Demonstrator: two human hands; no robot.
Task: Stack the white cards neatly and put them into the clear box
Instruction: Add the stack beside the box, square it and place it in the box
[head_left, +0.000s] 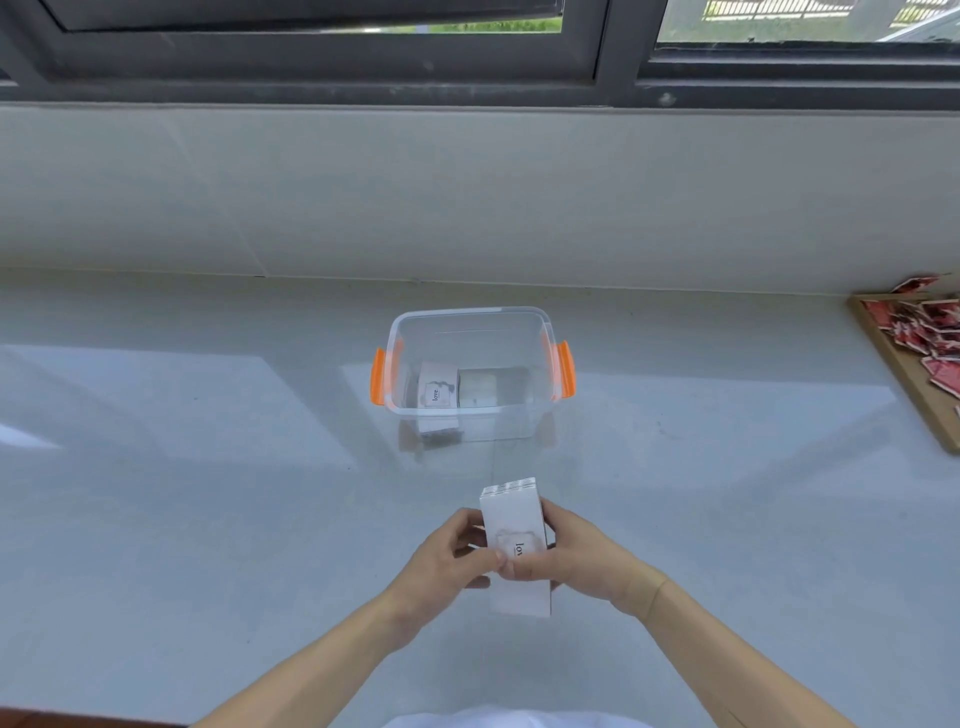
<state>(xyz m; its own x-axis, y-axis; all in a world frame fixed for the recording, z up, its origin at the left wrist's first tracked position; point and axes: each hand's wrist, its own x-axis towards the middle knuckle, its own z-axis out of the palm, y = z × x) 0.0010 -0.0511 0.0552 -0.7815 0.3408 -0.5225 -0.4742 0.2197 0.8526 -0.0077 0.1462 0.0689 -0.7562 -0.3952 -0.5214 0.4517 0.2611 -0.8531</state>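
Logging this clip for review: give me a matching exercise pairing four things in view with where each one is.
Things:
1. stack of white cards
2. clear box
3. red cards
4. orange latches

Places:
A. on the wooden tray at the far right
B. on the two short ends of the box
C. held between both hands, near the person
D. on the white surface, beyond the hands, with some white cards already inside

Pairs: 1-C, 2-D, 3-A, 4-B. The left hand and right hand both grip the stack.
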